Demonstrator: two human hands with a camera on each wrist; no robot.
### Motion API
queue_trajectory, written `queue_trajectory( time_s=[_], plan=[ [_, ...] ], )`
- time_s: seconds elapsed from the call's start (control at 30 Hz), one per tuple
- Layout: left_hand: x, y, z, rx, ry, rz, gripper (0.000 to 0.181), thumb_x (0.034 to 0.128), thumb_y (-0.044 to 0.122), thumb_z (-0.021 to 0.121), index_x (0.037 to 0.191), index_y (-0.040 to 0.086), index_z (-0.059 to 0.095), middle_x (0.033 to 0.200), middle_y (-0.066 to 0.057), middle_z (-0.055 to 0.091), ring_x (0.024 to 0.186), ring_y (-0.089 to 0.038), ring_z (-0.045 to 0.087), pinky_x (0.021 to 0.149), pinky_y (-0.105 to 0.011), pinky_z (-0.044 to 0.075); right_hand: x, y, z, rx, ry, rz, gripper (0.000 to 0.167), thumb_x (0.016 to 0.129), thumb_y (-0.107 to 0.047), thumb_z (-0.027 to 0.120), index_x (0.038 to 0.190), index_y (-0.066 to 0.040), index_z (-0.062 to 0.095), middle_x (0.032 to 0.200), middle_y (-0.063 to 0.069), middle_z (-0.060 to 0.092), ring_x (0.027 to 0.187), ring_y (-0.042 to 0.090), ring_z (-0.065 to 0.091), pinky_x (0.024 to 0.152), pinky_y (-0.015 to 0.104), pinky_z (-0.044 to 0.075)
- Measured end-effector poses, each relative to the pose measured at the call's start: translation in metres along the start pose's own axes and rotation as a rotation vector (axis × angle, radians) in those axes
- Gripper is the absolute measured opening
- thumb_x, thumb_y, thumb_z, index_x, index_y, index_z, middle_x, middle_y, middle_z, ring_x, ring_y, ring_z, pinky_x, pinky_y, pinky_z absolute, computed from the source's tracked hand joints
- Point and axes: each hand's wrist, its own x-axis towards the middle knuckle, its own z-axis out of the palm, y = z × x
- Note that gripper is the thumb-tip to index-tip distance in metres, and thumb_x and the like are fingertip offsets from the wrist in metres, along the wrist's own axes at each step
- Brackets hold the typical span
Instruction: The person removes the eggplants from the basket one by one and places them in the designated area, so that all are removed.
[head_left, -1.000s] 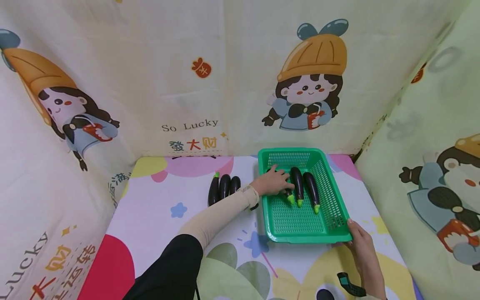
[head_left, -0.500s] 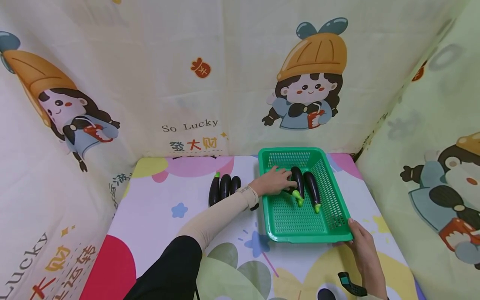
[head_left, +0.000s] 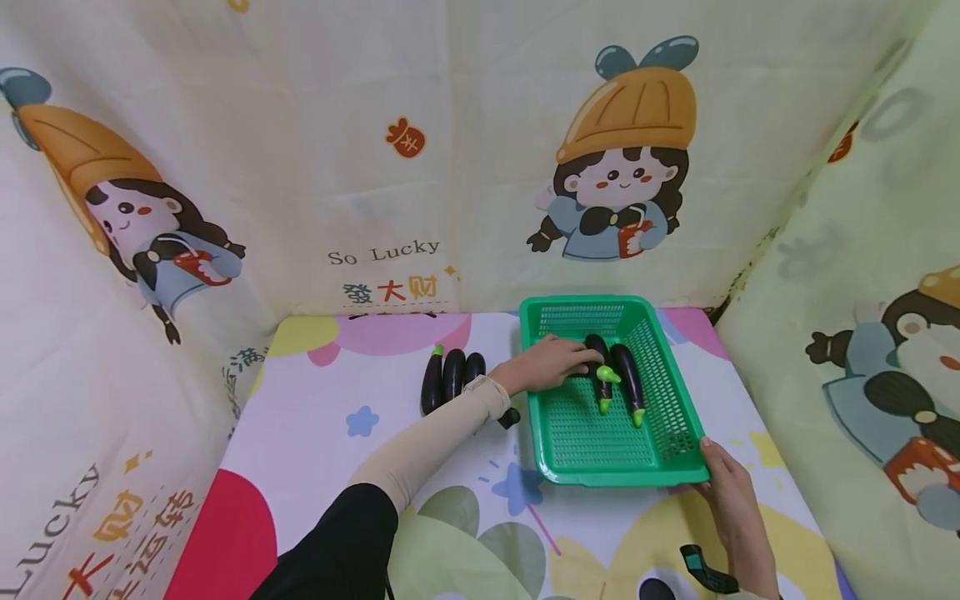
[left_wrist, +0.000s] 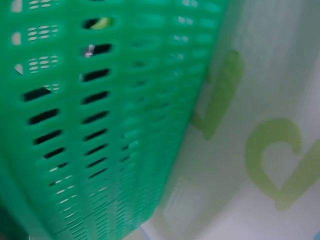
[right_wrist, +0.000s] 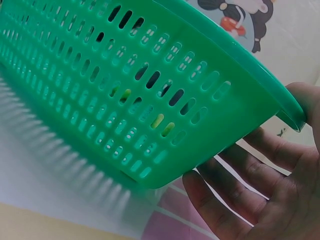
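While my left hand [head_left: 555,364] reaches over the basket's left wall, its fingers [head_left: 585,357] curl round one eggplant [head_left: 608,376], inside the basket [head_left: 622,478] towards its left side. Only the green stem end shows clearly, crossing over the middle eggplant [head_left: 604,397]; whether the two touch, I can't tell. I judge that I'm shifting this one within the basket, so I'd do well to grip the thick body rather than the stem, raise it just clear of its neighbour and turn it slowly, keeping the skin from scraping. My grip looks closed about as wide as the eggplant, though its underside is hidden and the left wrist view shows only basket wall.

At the basket's near right corner, my right hand [head_left: 727,479] steadies it: thumb over the rim, the other fingers [right_wrist: 250,167] fanned apart below. A light, firm hold there should stop sliding. The right eggplant [head_left: 628,375] lies along the basket's right half. Left of the basket, three more eggplants [head_left: 453,373] rest side by side on the worktop [head_left: 315,433].
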Motion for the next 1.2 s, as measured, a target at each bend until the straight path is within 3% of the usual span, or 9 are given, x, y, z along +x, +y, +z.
queue_trajectory(
  time_s=[0.17, 0.43, 0.67, 0.9, 1.2],
  plan=[
    [-0.004, 0.001, -0.014, -0.133, 0.119, -0.019, 0.039, 0.1134, 0.032, 0.041, 0.149, 0.023, 0.055, 0.120, 0.003, 0.067, 0.108, -0.012, 0.061, 0.098, -0.025, 0.050, 0.001, 0.000, -0.003, -0.034, -0.010, -0.001, 0.026, 0.112, -0.042, 0.044, 0.098, -0.046, 0.066, 0.097, -0.023, 0.068, 0.085, -0.003, 0.067, 0.077, 0.012, 0.055],
    [-0.029, 0.002, -0.033, -0.349, 0.222, -0.093, 0.043, 0.1126, 0.039, 0.041, 0.151, 0.023, 0.053, 0.145, 0.002, 0.061, 0.137, -0.015, 0.054, 0.118, -0.032, 0.043, 0.000, 0.001, -0.003, -0.054, -0.017, -0.006, 0.020, 0.111, -0.044, 0.044, 0.108, -0.042, 0.064, 0.101, -0.023, 0.067, 0.087, -0.002, 0.068, 0.078, 0.011, 0.054],
    [-0.052, 0.007, -0.047, -0.479, 0.343, -0.150, 0.043, 0.1110, 0.041, 0.048, 0.151, 0.024, 0.053, 0.146, 0.001, 0.061, 0.131, -0.014, 0.057, 0.109, -0.035, 0.051, 0.000, 0.002, -0.002, -0.041, -0.014, -0.009, 0.020, 0.111, -0.044, 0.045, 0.105, -0.044, 0.064, 0.101, -0.023, 0.068, 0.086, -0.003, 0.068, 0.078, 0.011, 0.054],
    [-0.071, 0.006, -0.052, -0.879, 0.460, -0.328, 0.042, 0.1113, 0.037, 0.049, 0.151, 0.022, 0.052, 0.136, -0.008, 0.065, 0.125, -0.021, 0.061, 0.105, -0.041, 0.052, 0.001, 0.002, -0.002, -0.033, -0.028, -0.015, 0.020, 0.112, -0.041, 0.044, 0.107, -0.042, 0.063, 0.101, -0.023, 0.068, 0.088, -0.004, 0.067, 0.078, 0.011, 0.054],
    [-0.103, -0.004, -0.055, -1.054, 0.458, -0.495, 0.040, 0.1099, 0.039, 0.052, 0.146, 0.023, 0.057, 0.121, -0.010, 0.066, 0.105, -0.021, 0.063, 0.085, -0.036, 0.055, 0.000, 0.003, -0.002, -0.048, -0.019, -0.005, 0.017, 0.111, -0.044, 0.044, 0.115, -0.040, 0.060, 0.103, -0.027, 0.067, 0.089, -0.005, 0.068, 0.078, 0.011, 0.054]
  ],
)
